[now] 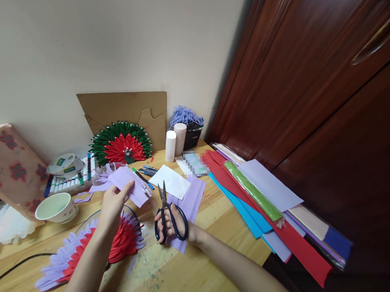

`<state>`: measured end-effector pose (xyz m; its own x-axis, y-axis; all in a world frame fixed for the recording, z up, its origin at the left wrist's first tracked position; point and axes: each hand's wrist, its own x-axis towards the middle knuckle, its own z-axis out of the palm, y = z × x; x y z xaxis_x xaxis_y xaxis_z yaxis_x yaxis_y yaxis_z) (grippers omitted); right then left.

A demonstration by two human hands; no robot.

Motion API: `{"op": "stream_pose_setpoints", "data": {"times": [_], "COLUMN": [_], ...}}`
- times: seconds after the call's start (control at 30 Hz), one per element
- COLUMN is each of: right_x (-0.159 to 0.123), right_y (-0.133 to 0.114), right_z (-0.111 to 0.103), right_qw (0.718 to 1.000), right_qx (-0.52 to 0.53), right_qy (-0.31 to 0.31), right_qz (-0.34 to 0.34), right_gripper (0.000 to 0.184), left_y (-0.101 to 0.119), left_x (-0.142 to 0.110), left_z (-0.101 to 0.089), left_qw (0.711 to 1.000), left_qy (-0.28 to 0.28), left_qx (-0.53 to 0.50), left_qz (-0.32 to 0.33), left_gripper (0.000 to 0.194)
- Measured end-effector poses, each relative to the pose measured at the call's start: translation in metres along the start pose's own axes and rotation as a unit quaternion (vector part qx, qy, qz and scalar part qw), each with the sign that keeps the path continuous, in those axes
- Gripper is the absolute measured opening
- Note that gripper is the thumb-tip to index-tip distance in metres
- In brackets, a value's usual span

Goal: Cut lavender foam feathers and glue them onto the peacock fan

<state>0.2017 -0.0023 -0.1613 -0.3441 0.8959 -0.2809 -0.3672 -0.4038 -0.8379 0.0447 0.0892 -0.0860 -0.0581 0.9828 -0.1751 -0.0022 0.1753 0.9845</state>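
Note:
My left hand (114, 203) pinches a piece of lilac paper (133, 188) above the table. In my right hand (171, 221) is a pair of scissors (166, 204) with black handles; the blades point up, slightly parted, and do not touch the paper in my left hand. Beneath the scissors lie a lilac paper strip (192, 199) and a white sheet (171, 181). A fan of red and lilac paper petals (124, 240) rests on the table under my left forearm, which hides part of it.
A white bowl (56, 208) stands at the left, near boxed markers (66, 184). Cardboard (125, 106) leans on the wall behind a green and red petal fan (124, 144). Two white bottles (170, 147) stand at the back. Coloured paper (267, 181) overhangs the right table edge by a wooden cabinet (294, 90).

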Motion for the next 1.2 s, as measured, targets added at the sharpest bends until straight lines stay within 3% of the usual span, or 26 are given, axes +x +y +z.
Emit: {"op": "stream_pose_setpoints", "data": {"times": [0.4, 0.9, 1.2], "right_x": [0.01, 0.005, 0.002], "right_y": [0.023, 0.015, 0.021], "right_z": [-0.005, 0.003, 0.005], "right_qw": [0.999, 0.999, 0.997], "right_qx": [0.027, 0.048, 0.004], "right_qy": [-0.003, -0.011, -0.078], "right_qz": [-0.021, 0.013, 0.006], "right_gripper": [0.07, 0.07, 0.077], "left_y": [0.007, -0.007, -0.011], "left_x": [-0.006, 0.006, 0.009], "left_z": [0.003, -0.003, -0.003], "left_qw": [0.999, 0.999, 0.998], "left_qy": [0.035, 0.028, 0.046], "left_qx": [-0.011, -0.003, -0.031], "left_qz": [0.03, 0.023, 0.037], "left_gripper": [0.031, 0.035, 0.035]}}
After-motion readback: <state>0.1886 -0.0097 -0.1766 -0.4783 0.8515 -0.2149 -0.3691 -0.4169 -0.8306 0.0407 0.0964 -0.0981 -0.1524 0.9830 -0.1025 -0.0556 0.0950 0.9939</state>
